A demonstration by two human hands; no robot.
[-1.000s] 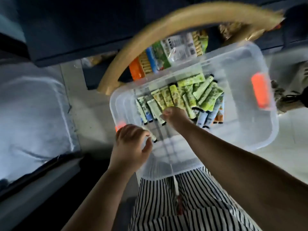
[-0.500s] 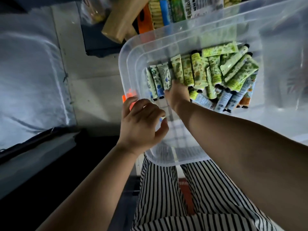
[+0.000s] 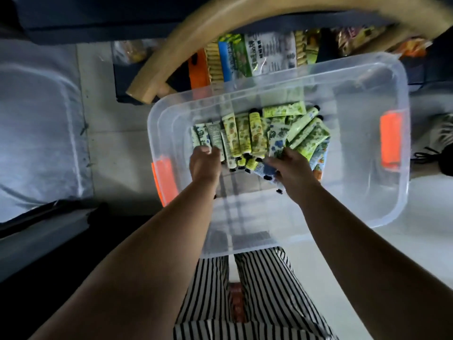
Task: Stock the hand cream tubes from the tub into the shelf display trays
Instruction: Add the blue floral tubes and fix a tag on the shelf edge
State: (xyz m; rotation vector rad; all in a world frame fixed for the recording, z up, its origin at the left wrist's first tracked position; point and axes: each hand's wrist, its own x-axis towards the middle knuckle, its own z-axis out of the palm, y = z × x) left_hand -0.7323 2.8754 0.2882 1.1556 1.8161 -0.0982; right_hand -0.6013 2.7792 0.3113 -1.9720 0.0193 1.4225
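A clear plastic tub [image 3: 355,197] with orange latches sits on the floor in front of me. Several hand cream tubes [image 3: 255,133], green, yellow and blue-flowered with black caps, lie in a row and a heap at its far side. My left hand [image 3: 204,164] is inside the tub at the left end of the row, its fingers curled down onto the blue-and-white tubes there. My right hand [image 3: 293,169] is at the near right of the heap and grips blue-flowered tubes [image 3: 275,141] between thumb and fingers. No shelf tray is in view.
A curved wooden bar [image 3: 196,35] arches over the far side of the tub. Behind it stand snack packets [image 3: 257,55]. A pale plastic lid or bin [image 3: 36,133] lies at the left. My striped trousers [image 3: 257,298] are below the tub.
My left hand has moved from the tub's near left rim into the tub onto the left tubes. My right hand has shifted right to the blue-flowered tubes. The view has tilted up.
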